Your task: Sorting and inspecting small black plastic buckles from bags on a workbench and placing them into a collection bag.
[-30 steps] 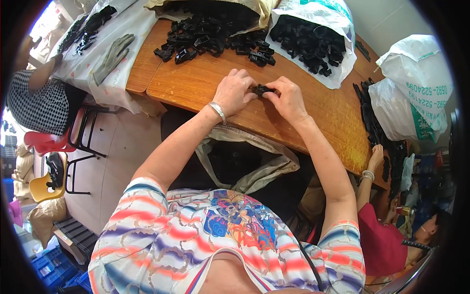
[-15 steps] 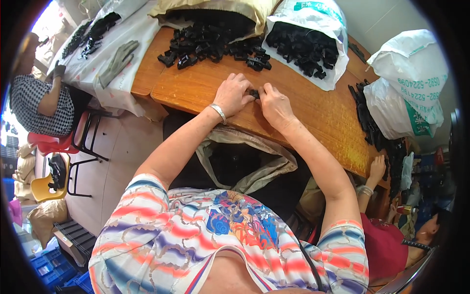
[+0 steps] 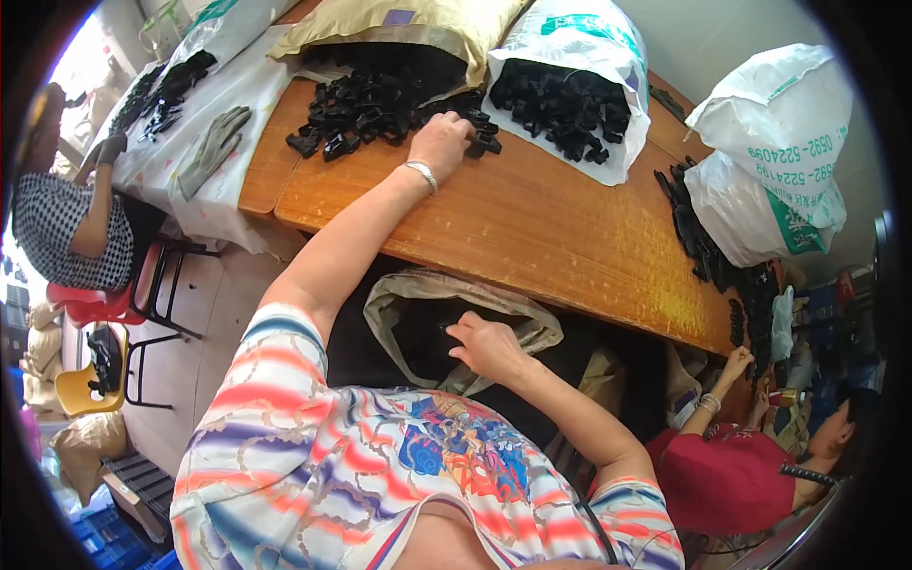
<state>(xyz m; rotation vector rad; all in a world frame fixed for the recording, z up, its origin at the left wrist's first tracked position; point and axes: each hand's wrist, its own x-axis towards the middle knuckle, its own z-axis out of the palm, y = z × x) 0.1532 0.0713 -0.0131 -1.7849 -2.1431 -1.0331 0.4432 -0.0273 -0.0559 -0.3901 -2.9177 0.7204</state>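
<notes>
My left hand [image 3: 443, 141] reaches across the table to the front edge of a heap of small black plastic parts [image 3: 356, 104]. Its fingers bend down among the parts, and the fingertips are hidden, so whether they grip one does not show. Lower down, my right hand [image 3: 491, 350] hangs over the mouth of a pale cloth sack [image 3: 385, 328] in front of my lap. Thumb and forefinger are apart there, with no part visible between them. The sack's inside is dark, and its contents are hard to make out.
Behind the heap lies a tan sack [image 3: 408, 33]; a white sack of black parts [image 3: 570, 104] is beside it. More white bags [image 3: 769, 171] stand at right. A grey glove [image 3: 217, 147] lies on the left table. Co-workers sit at left [image 3: 71, 228] and right [image 3: 727, 475].
My hands, together over the table around a small black part, have separated. The left went forward to the heap; the right came back over the sack, and the part no longer shows.
</notes>
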